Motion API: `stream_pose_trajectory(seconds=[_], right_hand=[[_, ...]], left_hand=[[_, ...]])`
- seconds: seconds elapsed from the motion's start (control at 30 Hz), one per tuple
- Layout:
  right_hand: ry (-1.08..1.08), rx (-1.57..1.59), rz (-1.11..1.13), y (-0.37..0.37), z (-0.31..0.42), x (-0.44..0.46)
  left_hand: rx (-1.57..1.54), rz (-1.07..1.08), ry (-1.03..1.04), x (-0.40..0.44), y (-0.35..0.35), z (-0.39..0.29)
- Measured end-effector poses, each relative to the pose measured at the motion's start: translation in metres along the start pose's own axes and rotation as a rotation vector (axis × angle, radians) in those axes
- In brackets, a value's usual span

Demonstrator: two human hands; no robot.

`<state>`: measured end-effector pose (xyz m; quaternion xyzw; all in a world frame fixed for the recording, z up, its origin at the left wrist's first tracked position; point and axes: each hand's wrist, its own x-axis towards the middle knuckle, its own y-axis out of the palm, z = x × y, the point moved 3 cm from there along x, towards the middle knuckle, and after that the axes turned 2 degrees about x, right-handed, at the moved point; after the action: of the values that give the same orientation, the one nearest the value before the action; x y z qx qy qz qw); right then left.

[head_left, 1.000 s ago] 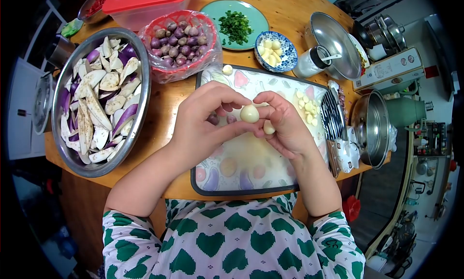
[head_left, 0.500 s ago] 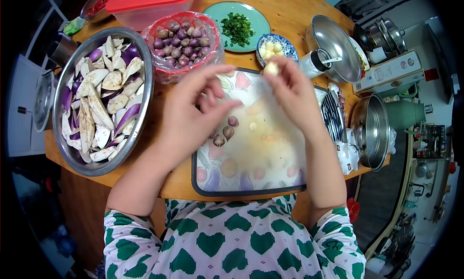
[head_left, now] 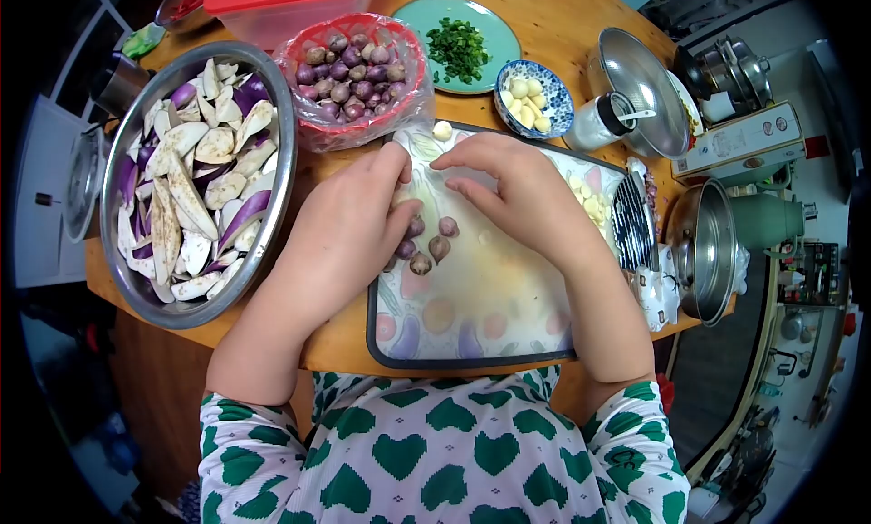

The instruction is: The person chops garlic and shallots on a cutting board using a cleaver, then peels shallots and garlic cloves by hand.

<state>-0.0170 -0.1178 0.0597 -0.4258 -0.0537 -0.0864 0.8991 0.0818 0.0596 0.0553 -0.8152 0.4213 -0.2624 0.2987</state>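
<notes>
Across the wooden surface [head_left: 562, 25], the left hand [head_left: 349, 211] is hanging beside loose shallots [head_left: 447, 226] at mid-frame, the right hand [head_left: 522, 188] opposite, both grips spread; one careless thumb brush could be sending shallots rolling.

Home kitchen, wooden table [head_left: 564, 18], metal pots [head_left: 746, 72], cut eggplant [head_left: 188, 206]

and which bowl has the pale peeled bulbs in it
The small blue-and-white patterned bowl beyond the right hand; the red-rimmed bowl holds unpeeled purple bulbs, and the large metal bowl at left cut eggplant.
</notes>
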Motion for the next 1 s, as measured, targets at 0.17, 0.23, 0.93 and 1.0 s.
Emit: stream_pose_trajectory(seconds=[0.17,0.23,0.93,1.0], right_hand=[[0.178,-0.040,-0.041,-0.002,-0.007,0.003],[0.233,0.055,0.010,0.000,-0.005,0.002],[0.351,1.124,-0.062,0.005,-0.027,-0.007],[0.332,1.422,-0.024,-0.005,-0.017,-0.018]], left_hand=[[-0.018,0.080,-0.048,0.003,0.003,0.005],[-0.099,0.081,-0.082,0.006,0.003,0.006],[-1.043,-0.051,-0.116,0.010,0.014,0.006],[-1.135,-0.032,-0.188,0.008,0.010,0.002]])
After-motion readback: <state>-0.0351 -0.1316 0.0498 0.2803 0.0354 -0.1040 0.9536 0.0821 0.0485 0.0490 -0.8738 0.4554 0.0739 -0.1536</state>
